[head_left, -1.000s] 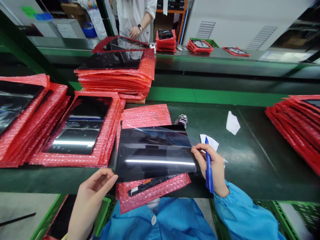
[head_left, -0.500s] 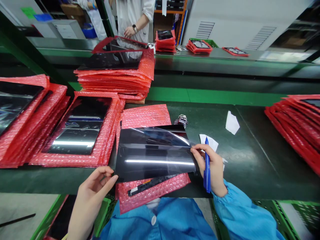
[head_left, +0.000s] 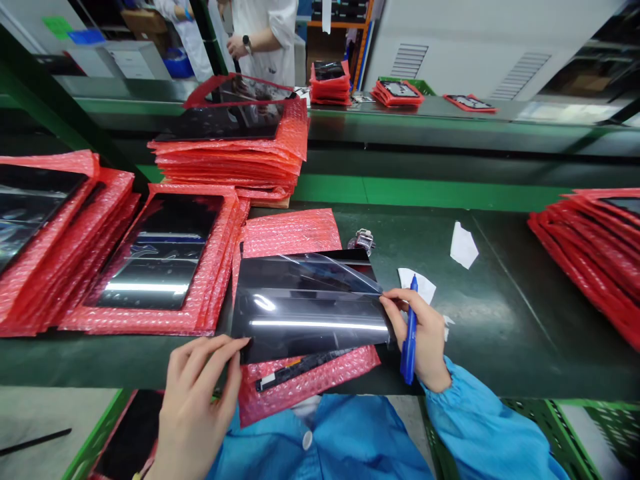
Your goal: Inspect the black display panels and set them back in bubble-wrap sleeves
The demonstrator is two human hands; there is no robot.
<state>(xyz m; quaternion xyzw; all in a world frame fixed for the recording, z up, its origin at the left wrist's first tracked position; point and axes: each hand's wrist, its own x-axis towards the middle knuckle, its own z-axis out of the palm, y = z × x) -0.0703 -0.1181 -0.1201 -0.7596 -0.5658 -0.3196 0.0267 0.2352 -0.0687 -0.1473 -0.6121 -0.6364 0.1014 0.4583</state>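
A black display panel (head_left: 300,337) lies over a red bubble-wrap pouch (head_left: 295,233) in front of me. Clear film (head_left: 345,272) is folded back in a diagonal crease across its upper right part. My right hand (head_left: 417,333) pinches at the panel's right edge, on the film's corner, with a blue pen (head_left: 409,340) tucked between its fingers. At the near left corner, the thumb and forefinger of my left hand (head_left: 203,393) close on the panel; their exact contact is partly hidden. A thin black strip (head_left: 303,368) sits on the pouch below the panel.
Screens on red bubble-wrap stacks (head_left: 150,260) stand at left, with a taller stack (head_left: 235,163) behind. Another stack (head_left: 595,253) is at right. White scraps (head_left: 463,245) and a small clear-and-metal object (head_left: 362,241) lie on the bench (head_left: 500,333). A co-worker (head_left: 265,47) stands beyond.
My left hand has shifted right and its fingers now reach over the panel's near left corner. My right hand stays nearly in place. The co-worker's hand has moved up and left.
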